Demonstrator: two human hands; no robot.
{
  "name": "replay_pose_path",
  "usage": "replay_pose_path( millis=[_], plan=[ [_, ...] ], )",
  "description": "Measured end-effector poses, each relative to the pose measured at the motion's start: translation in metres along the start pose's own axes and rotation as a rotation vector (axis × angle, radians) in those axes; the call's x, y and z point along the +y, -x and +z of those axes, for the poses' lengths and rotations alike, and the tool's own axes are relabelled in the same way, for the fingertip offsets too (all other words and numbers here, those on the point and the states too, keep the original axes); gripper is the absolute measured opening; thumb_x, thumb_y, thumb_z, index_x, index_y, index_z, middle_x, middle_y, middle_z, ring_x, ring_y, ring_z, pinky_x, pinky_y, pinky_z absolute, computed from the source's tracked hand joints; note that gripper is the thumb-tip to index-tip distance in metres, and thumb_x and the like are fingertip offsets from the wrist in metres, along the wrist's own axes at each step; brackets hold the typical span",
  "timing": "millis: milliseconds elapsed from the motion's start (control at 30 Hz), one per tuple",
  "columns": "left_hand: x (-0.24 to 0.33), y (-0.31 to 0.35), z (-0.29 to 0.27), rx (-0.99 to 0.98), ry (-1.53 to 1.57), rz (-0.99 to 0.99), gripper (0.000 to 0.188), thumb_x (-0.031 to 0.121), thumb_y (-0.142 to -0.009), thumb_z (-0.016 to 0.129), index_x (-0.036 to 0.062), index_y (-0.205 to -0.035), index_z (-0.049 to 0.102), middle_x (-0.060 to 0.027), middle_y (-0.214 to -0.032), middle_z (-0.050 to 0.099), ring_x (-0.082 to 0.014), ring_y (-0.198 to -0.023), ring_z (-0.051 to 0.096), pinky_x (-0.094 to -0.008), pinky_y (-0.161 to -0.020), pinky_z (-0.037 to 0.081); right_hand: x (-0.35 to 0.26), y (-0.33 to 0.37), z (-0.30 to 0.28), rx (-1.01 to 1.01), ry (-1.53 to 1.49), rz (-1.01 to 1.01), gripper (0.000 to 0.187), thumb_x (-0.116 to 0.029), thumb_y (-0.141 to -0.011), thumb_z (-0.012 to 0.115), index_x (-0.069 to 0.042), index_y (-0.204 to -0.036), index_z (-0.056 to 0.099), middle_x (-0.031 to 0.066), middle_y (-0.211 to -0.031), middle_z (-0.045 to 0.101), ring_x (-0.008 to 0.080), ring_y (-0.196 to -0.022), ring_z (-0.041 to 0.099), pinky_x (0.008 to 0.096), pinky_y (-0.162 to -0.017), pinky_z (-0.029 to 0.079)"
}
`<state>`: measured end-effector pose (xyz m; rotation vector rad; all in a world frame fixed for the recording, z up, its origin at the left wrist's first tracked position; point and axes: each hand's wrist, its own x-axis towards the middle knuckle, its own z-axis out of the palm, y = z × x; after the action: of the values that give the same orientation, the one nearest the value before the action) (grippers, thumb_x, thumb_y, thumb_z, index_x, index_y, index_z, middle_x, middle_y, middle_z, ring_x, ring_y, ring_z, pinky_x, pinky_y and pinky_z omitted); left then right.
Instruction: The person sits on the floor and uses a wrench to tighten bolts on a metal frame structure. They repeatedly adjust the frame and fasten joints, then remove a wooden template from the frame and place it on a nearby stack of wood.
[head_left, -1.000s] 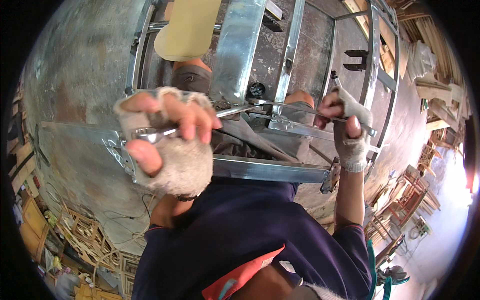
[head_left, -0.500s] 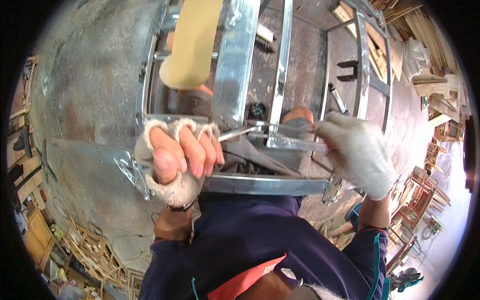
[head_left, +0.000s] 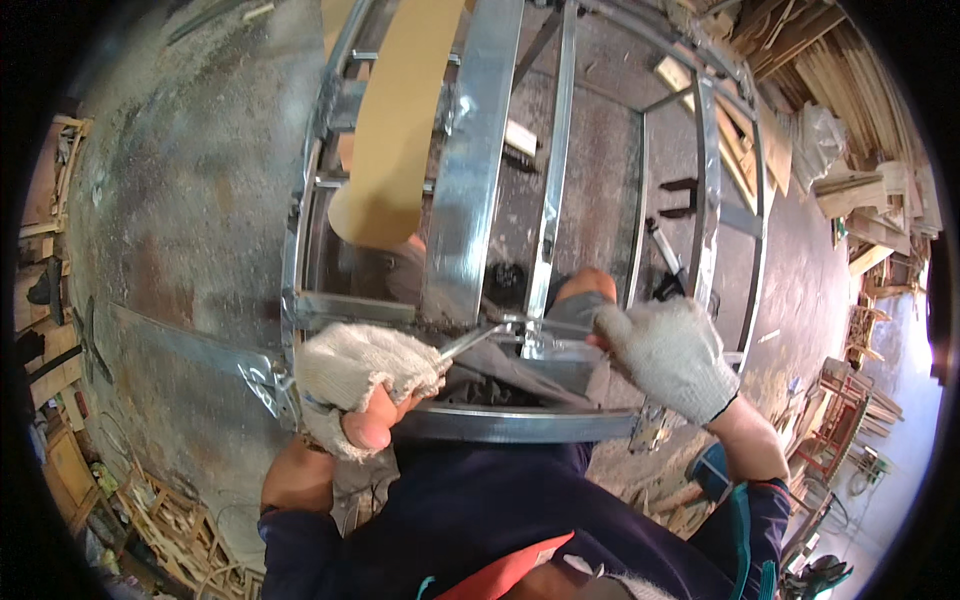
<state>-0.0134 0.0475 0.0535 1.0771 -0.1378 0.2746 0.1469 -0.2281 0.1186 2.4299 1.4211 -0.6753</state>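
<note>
Resting beyond the wrench [head_left: 474,342] — dark dish [head_left: 506,274], contents blurred.

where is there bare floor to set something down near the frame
Widest: the floor between the metal frame and the wood scraps at the picture's left edge. Inside the frame, a narrower strip lies between two long bars, beyond the knee. Crowded: the frame's near end, around the left hand, its shiny metal tool and the right hand.

Harsh glare is thrown in far right of the metal frame [head_left: 475,160], and the pale wall [head_left: 905,365] is washed out there! Bright streaks are caught along the frame; around it, edges are bent toward a blackened rim.
</note>
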Motion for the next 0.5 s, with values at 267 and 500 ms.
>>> replay_pose_path(
  millis=[267,500],
  plan=[
    [-0.017,-0.004,-0.019,-0.212,0.105,0.163,0.048,0.035,-0.091,0.086,0.0109,-0.068,0.051,-0.0019,-0.06,0.051,-0.0225,-0.047,0.052,-0.0396,-0.048,0.047,0.001,0.0,0.009,0.016,-0.017,0.009,0.023,-0.033,-0.097,0.072,-0.011,-0.097,0.062,0.008,-0.078,0.063,0.0313,-0.072,0.07,0.0454,-0.063,0.053],
    [-0.008,-0.015,-0.027,-0.396,0.21,0.091,0.039,0.009,-0.092,0.083,0.0125,-0.069,0.051,-0.0009,-0.06,0.051,-0.0215,-0.048,0.052,-0.0382,-0.048,0.043,0.007,-0.003,0.004,0.069,-0.007,-0.06,0.021,-0.031,-0.096,0.073,-0.012,-0.094,0.063,0.0061,-0.075,0.06,0.0277,-0.069,0.069,0.0432,-0.06,0.051]
  ],
)
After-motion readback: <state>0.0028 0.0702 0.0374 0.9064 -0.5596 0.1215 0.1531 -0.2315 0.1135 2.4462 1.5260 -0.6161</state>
